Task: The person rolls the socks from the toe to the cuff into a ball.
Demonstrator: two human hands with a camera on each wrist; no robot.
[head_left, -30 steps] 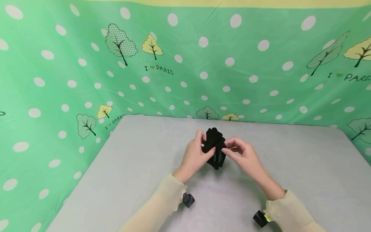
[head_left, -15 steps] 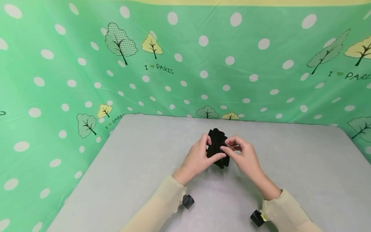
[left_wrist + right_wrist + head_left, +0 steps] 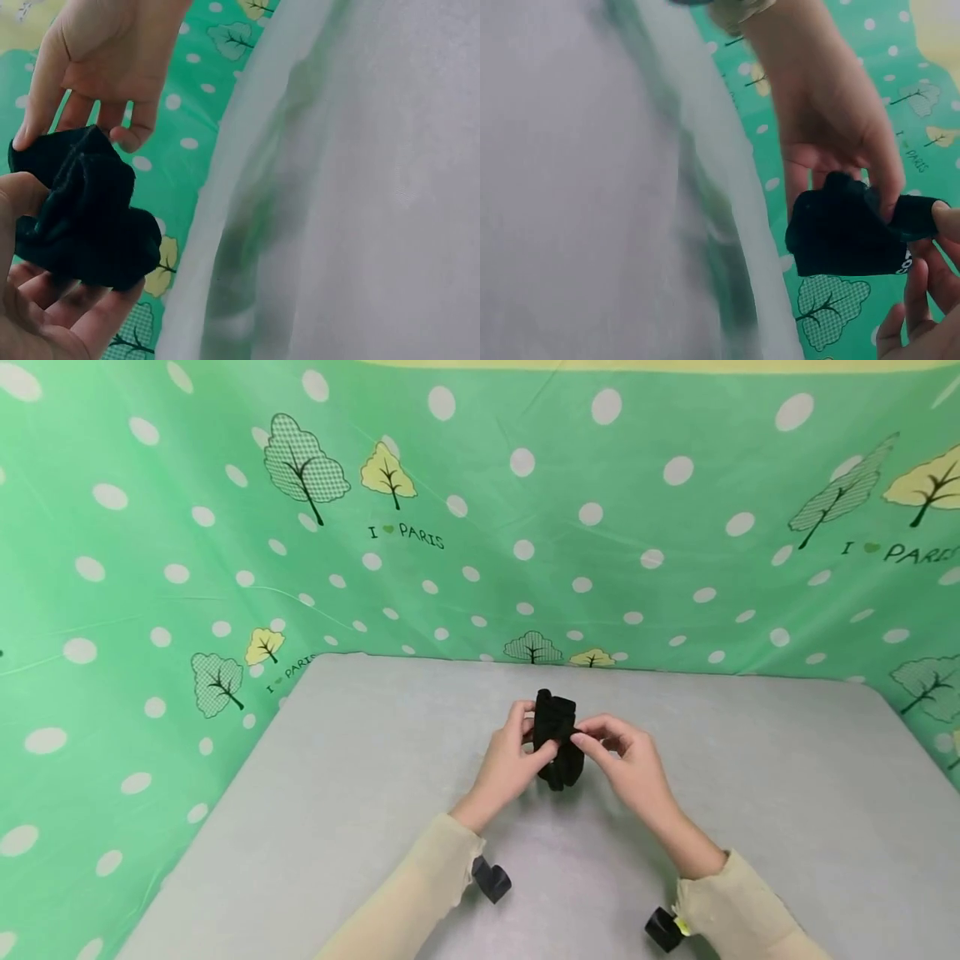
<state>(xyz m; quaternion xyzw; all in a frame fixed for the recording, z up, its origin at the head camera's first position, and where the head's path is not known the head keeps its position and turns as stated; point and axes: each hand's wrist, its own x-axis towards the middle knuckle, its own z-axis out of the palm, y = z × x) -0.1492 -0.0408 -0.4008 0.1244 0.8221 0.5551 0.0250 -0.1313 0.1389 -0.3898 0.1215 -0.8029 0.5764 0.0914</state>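
A folded bundle of black cloth (image 3: 556,717) is held between both hands above the table; what kind of cloth item it is, I cannot tell. My left hand (image 3: 501,774) grips its left side, thumb in front and fingers behind. On the other side my right hand (image 3: 636,768) pinches a flap of it between thumb and fingertips. In the left wrist view the bundle (image 3: 90,214) looks thick, with rounded folds. The right wrist view shows the pulled-out flap (image 3: 915,217) and small white lettering (image 3: 907,262) near an edge, only partly visible.
A grey table (image 3: 360,793) lies under the hands. Green dotted fabric (image 3: 480,510) with printed trees hangs behind it and at the left side. Black wrist devices (image 3: 492,880) are on both sleeves.
The bundle has shifted slightly right, then back left, and has turned, looking narrower. My left thumb has drawn back left, and the right fingers now pinch a flap at the edge.
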